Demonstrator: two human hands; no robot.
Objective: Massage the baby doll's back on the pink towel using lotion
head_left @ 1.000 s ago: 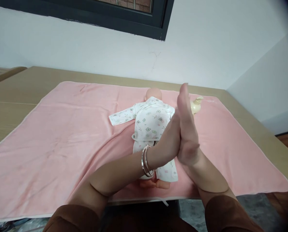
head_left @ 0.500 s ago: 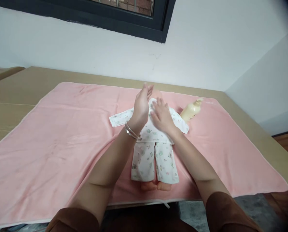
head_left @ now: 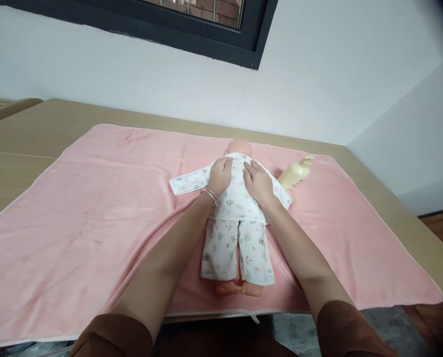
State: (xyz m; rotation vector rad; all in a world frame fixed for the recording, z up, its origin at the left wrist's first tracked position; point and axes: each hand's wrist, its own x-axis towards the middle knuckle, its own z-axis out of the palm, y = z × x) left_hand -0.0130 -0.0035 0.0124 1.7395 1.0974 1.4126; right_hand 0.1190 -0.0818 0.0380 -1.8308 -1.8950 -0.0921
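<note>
Two bare hands on a baby doll (head_left: 238,210), which lies stretched out on a pink blanket (head_left: 94,213) over a wooden table (head_left: 18,148), bald head (head_left: 239,147) toward the wall (head_left: 161,89), feet (head_left: 251,289) toward the wearer. Left hand (head_left: 220,175), silver bangles (head_left: 210,196) at wrist, rests on the upper torso; its fingers held together, tips hard to make out. Right hand (head_left: 258,181) lies alongside on the other half of the torso, fingers slightly spread, pinching nothing. Gap of printed white shirt (head_left: 236,191) between them. Matching trousers (head_left: 221,250) below, legs side by side. Cream pump bottle (head_left: 296,173) tilted just beyond the right-hand sleeve (head_left: 283,196), pump end pointing away. Dark window frame (head_left: 206,27) above.
</note>
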